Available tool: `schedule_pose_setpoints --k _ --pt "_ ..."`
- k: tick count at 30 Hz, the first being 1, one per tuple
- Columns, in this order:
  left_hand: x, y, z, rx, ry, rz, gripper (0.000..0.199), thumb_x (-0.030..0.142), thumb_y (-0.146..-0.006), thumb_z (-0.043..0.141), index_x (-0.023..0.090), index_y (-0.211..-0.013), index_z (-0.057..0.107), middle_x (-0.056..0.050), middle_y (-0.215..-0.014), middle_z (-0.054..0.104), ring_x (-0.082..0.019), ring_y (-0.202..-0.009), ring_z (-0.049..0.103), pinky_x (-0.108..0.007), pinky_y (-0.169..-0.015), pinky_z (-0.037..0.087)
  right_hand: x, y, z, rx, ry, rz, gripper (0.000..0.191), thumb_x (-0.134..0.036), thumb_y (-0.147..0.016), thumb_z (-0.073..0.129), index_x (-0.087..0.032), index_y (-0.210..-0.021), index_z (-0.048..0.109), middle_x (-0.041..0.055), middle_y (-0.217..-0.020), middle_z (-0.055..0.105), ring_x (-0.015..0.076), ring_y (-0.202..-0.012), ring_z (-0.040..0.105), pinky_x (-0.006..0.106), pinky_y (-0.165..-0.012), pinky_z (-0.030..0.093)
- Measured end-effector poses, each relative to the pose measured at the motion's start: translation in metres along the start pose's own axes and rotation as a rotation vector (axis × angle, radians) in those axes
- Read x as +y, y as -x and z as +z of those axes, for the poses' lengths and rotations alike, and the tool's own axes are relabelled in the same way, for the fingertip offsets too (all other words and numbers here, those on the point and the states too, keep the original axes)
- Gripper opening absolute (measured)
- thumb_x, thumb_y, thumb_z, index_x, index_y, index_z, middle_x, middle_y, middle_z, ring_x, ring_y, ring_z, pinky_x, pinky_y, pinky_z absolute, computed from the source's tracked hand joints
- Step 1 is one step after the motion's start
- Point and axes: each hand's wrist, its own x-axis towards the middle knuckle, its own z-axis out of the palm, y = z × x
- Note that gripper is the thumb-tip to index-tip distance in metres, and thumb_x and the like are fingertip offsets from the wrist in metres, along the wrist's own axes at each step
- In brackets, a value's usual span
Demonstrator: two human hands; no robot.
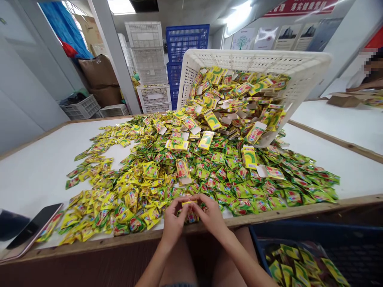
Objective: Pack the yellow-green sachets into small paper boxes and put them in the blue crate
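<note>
At the table's front edge, my left hand and my right hand are closed from both sides on a small yellow carton. Thumbs and fingers meet on it and hide most of its faces. Just beneath it a sachet shows between the hands, and I cannot tell whether they touch it. Yellow sachets lie heaped to the left, green sachets to the right. Behind the heap a white plastic basket is tipped toward me, spilling small cartons, several with flaps open. One loose carton rests just beyond my hands.
A phone and a dark object are at the left edge. Below the wooden table edge, a blue crate holds filled cartons. White crates and blue crates stand stacked behind. Another person shows partly at far right.
</note>
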Motion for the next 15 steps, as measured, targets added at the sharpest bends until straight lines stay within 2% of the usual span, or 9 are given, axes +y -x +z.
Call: schedule_pose_setpoints --k 6,10,15 --pt "-0.008 -0.003 0.003 0.054 0.014 -0.028 0.016 0.031 -0.079 0.057 0.016 -0.085 0.06 -0.004 -0.081 0.064 -0.017 -0.078 0.058 -0.026 -0.073 0.046 0.0 -0.006 0.003 0.028 0.025 0.049 0.016 -0.031 -0.085 0.049 -0.019 -0.084 0.059 0.0019 -0.075 0.064 0.0153 -0.067 0.058 0.024 -0.063 0.045" --pt "-0.013 -0.004 -0.002 0.068 -0.013 0.002 0.016 0.031 -0.076 0.061 0.017 -0.082 0.064 -0.005 -0.082 0.064 -0.018 -0.08 0.059 -0.028 -0.075 0.046 0.006 0.004 0.005 0.056 0.005 0.012 0.017 -0.03 -0.087 0.046 -0.019 -0.087 0.06 0.0044 -0.083 0.064 0.0177 -0.078 0.059 0.028 -0.071 0.046" --pt "-0.014 -0.001 -0.007 0.017 -0.063 0.082 0.009 0.027 -0.075 0.063 0.018 -0.076 0.066 -0.004 -0.081 0.065 -0.019 -0.082 0.06 -0.029 -0.077 0.047 0.019 0.017 0.016 0.071 -0.037 0.015 0.017 -0.028 -0.086 0.048 -0.021 -0.093 0.061 0.0055 -0.089 0.063 0.0197 -0.087 0.059 0.031 -0.077 0.047"
